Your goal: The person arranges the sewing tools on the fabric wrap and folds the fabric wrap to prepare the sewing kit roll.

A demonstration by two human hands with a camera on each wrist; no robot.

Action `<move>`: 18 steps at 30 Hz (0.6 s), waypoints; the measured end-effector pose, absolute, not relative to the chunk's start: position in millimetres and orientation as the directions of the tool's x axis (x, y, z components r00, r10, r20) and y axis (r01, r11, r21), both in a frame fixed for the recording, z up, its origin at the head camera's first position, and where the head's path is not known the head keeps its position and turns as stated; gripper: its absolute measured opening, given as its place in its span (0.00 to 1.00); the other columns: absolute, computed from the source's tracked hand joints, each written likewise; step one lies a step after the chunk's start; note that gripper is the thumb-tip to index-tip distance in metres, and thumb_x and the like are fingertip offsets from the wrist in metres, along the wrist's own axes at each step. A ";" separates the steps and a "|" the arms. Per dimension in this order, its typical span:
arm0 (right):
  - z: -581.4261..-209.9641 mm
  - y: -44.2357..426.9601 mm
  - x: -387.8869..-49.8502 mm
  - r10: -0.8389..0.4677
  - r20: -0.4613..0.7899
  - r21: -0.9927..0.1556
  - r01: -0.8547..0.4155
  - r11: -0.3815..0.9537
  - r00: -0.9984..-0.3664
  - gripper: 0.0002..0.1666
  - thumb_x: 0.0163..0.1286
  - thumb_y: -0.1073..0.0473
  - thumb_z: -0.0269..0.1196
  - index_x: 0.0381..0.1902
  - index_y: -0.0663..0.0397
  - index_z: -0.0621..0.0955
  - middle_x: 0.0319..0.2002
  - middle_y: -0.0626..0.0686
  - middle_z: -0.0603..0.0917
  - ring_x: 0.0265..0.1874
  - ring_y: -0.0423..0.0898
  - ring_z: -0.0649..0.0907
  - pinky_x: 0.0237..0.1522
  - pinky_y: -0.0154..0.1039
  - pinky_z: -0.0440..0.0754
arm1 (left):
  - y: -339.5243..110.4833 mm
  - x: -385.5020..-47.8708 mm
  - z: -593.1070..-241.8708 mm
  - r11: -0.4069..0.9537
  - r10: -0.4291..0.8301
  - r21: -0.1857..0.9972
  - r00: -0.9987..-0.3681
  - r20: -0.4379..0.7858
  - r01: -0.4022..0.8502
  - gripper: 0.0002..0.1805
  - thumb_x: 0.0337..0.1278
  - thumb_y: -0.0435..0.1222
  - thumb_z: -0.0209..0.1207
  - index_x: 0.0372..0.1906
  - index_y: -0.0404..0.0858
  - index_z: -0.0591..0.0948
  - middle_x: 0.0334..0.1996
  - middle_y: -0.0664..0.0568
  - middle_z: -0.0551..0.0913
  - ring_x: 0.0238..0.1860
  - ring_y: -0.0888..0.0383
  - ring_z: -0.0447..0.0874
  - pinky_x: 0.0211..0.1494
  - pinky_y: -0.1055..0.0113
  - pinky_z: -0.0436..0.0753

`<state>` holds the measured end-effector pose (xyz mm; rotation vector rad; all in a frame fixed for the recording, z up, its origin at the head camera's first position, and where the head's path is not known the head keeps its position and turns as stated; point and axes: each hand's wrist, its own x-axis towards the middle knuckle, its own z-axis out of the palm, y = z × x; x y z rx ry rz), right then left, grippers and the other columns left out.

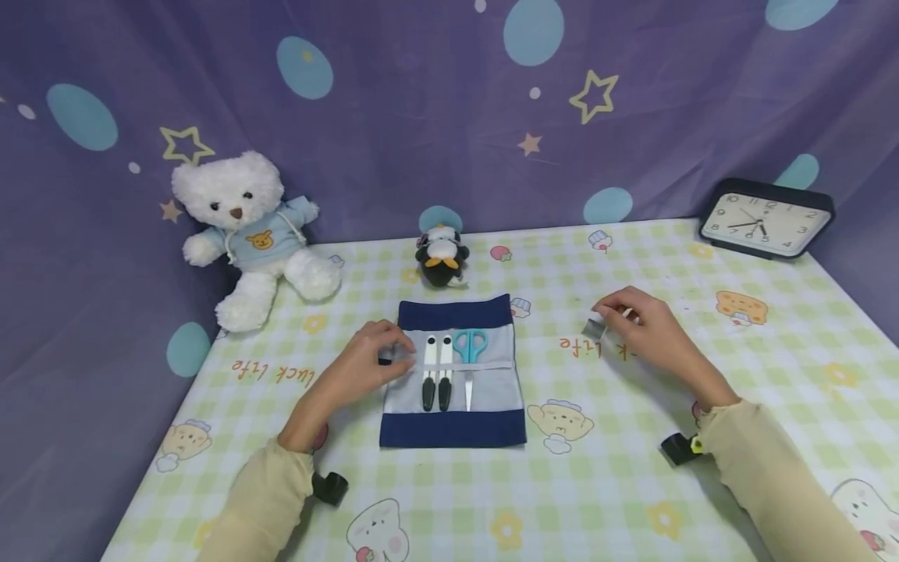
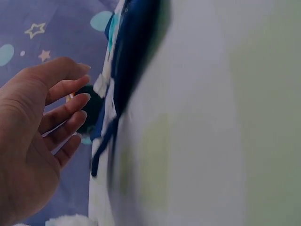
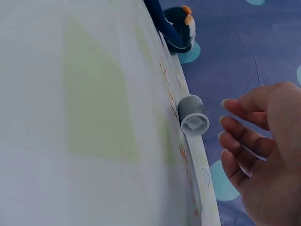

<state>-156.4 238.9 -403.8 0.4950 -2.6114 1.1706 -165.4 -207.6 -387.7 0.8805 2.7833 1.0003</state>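
Observation:
A navy and grey fabric roll (image 1: 485, 429) lies spread flat on the table. Under its elastic band sit two white tools with black ends (image 1: 430, 375) and a pair of scissors with turquoise handles (image 1: 470, 343). Beside the roll's left edge hovers my left hand (image 1: 368, 355), fingers loosely bent and holding nothing; a dark strap (image 2: 104, 148) hangs off that edge near the fingers. To the right, a spool of grey thread (image 3: 192, 115) lies on its side on the cloth. My right hand (image 3: 263, 146) is just beside the spool, fingertips apart from it and relaxed.
Behind the roll sits a penguin plush (image 1: 442, 257). A white teddy bear (image 1: 256, 234) leans at the back left, and a black-framed clock (image 1: 767, 218) stands at the back right. A purple curtain (image 1: 393, 156) hangs behind the checked tablecloth (image 1: 590, 499).

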 end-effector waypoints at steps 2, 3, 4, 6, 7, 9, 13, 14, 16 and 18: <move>-405.5 242.4 -154.4 -0.195 0.319 -0.681 -0.367 0.634 -0.928 0.10 0.80 0.60 0.60 0.48 0.58 0.87 0.44 0.53 0.86 0.38 0.41 0.79 0.41 0.27 0.74 | -201.5 -166.4 -386.4 0.613 0.548 0.601 -0.824 0.145 0.513 0.05 0.66 0.36 0.68 0.44 0.42 0.87 0.48 0.52 0.80 0.53 0.47 0.75 0.55 0.49 0.75; -405.9 243.7 -153.5 -0.189 0.302 -0.685 -0.351 0.638 -0.934 0.10 0.80 0.59 0.60 0.49 0.58 0.87 0.44 0.53 0.86 0.38 0.42 0.80 0.41 0.27 0.74 | -198.2 -167.0 -385.9 0.604 0.555 0.604 -0.818 0.150 0.520 0.06 0.66 0.36 0.68 0.44 0.42 0.87 0.48 0.52 0.80 0.53 0.47 0.75 0.55 0.49 0.75; -406.1 244.9 -152.4 -0.186 0.282 -0.693 -0.334 0.639 -0.941 0.11 0.80 0.59 0.61 0.50 0.58 0.86 0.45 0.53 0.85 0.39 0.44 0.80 0.41 0.27 0.74 | -194.9 -167.6 -385.5 0.596 0.563 0.607 -0.813 0.152 0.526 0.06 0.66 0.36 0.69 0.45 0.42 0.87 0.48 0.52 0.80 0.52 0.48 0.75 0.55 0.50 0.75; -405.7 246.5 -150.5 -0.188 0.242 -0.707 -0.305 0.638 -0.952 0.11 0.79 0.59 0.61 0.51 0.58 0.85 0.46 0.54 0.85 0.40 0.46 0.80 0.42 0.28 0.74 | -188.4 -168.7 -385.0 0.576 0.582 0.615 -0.799 0.154 0.539 0.07 0.66 0.36 0.69 0.46 0.41 0.87 0.48 0.53 0.80 0.53 0.49 0.75 0.55 0.50 0.76; -405.5 247.1 -149.8 -0.191 0.224 -0.712 -0.294 0.637 -0.956 0.11 0.79 0.59 0.62 0.52 0.58 0.85 0.46 0.55 0.85 0.41 0.47 0.81 0.42 0.29 0.75 | -185.0 -169.5 -385.2 0.568 0.590 0.618 -0.793 0.154 0.543 0.08 0.66 0.36 0.69 0.46 0.41 0.87 0.48 0.54 0.80 0.52 0.50 0.75 0.55 0.50 0.75; -405.7 248.2 -149.0 -0.197 0.189 -0.723 -0.272 0.635 -0.962 0.12 0.77 0.60 0.63 0.53 0.60 0.84 0.45 0.55 0.85 0.42 0.49 0.81 0.43 0.30 0.75 | -177.7 -170.8 -385.6 0.553 0.606 0.623 -0.780 0.155 0.554 0.08 0.66 0.36 0.69 0.46 0.40 0.87 0.47 0.54 0.80 0.52 0.50 0.75 0.55 0.50 0.75; -408.4 250.1 -149.2 -0.210 0.137 -0.733 -0.242 0.636 -0.968 0.13 0.75 0.60 0.65 0.54 0.61 0.83 0.42 0.55 0.84 0.42 0.50 0.82 0.43 0.32 0.76 | -164.3 -172.8 -386.7 0.542 0.634 0.621 -0.761 0.140 0.566 0.07 0.67 0.37 0.68 0.46 0.40 0.87 0.48 0.54 0.80 0.51 0.49 0.75 0.56 0.48 0.73; -409.1 250.4 -149.4 -0.212 0.127 -0.735 -0.235 0.636 -0.969 0.14 0.75 0.60 0.66 0.54 0.60 0.83 0.42 0.55 0.85 0.42 0.50 0.82 0.43 0.32 0.77 | -161.2 -173.0 -387.1 0.542 0.638 0.619 -0.758 0.136 0.568 0.08 0.67 0.37 0.68 0.46 0.40 0.87 0.48 0.54 0.80 0.52 0.49 0.74 0.56 0.47 0.73; -410.2 250.7 -149.6 -0.215 0.111 -0.738 -0.225 0.636 -0.970 0.14 0.75 0.59 0.66 0.53 0.60 0.83 0.41 0.54 0.84 0.41 0.50 0.82 0.43 0.33 0.77 | -155.7 -172.7 -387.7 0.542 0.649 0.617 -0.750 0.124 0.571 0.08 0.67 0.38 0.68 0.47 0.41 0.87 0.48 0.54 0.79 0.51 0.49 0.73 0.55 0.47 0.73; -411.0 250.8 -149.8 -0.218 0.103 -0.739 -0.221 0.637 -0.971 0.14 0.74 0.59 0.67 0.53 0.60 0.83 0.41 0.54 0.84 0.40 0.50 0.82 0.43 0.34 0.78 | -150.3 -172.7 -388.9 0.537 0.663 0.613 -0.739 0.118 0.580 0.08 0.66 0.38 0.68 0.46 0.41 0.87 0.48 0.53 0.79 0.51 0.49 0.73 0.54 0.48 0.73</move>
